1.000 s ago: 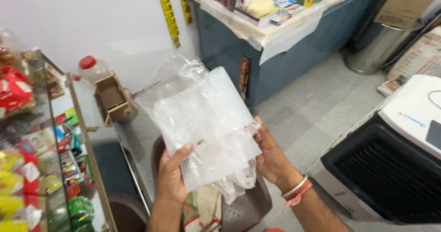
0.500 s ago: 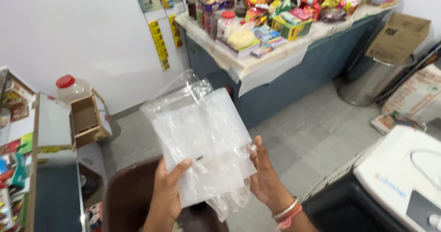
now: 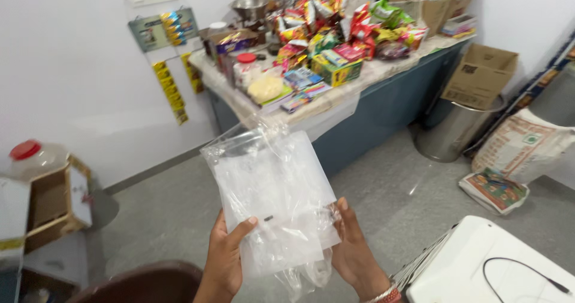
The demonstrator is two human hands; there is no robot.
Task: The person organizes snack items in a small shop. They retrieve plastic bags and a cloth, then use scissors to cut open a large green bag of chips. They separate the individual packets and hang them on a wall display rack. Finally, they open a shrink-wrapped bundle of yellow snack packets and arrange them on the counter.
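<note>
The clear plastic bag (image 3: 272,201) stood upright at frame centre, long axis running up from both hands. Left hand (image 3: 226,261) and right hand (image 3: 353,255) pinched its lower corners, fingers (image 3: 244,226) closed on the film, equally near.

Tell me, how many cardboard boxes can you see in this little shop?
3. One open brown cardboard box sits on the steel bin at right, another stands on the counter's far end, and a third lies on its side at left. Others may hide among the snacks.

View swung right since earlier, snack counter (image 3: 335,69) fully visible, shelf at left gone.
</note>
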